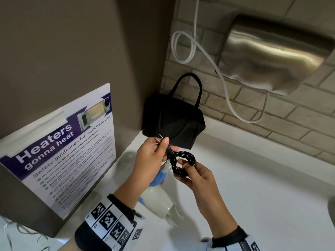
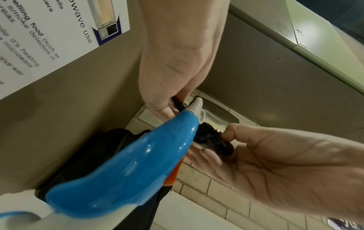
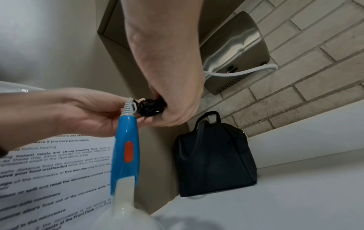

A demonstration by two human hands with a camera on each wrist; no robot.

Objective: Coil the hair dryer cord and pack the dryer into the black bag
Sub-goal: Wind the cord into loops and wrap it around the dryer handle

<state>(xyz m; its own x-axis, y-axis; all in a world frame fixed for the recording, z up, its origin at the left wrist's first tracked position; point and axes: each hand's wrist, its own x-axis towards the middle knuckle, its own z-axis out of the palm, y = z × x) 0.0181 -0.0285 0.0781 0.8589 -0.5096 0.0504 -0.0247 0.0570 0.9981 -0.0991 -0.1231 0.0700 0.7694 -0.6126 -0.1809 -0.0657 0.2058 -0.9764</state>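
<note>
Left hand (image 1: 152,153) pinches the plug end of the cord (image 1: 184,164), prongs poking past the fingertips. Right hand (image 1: 196,176) curls round the black coiled loops. Hair dryer (image 1: 159,198) hangs beneath, blue handle up. Black bag (image 1: 174,122) stands zipped in the counter (image 1: 262,187) corner, under a wall-mounted hand dryer (image 1: 275,53).

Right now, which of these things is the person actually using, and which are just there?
In use: hair dryer, its coiled cord, plug, black bag, left hand, right hand.

Just there: wall hand dryer, white cable, microwave poster, counter.
</note>
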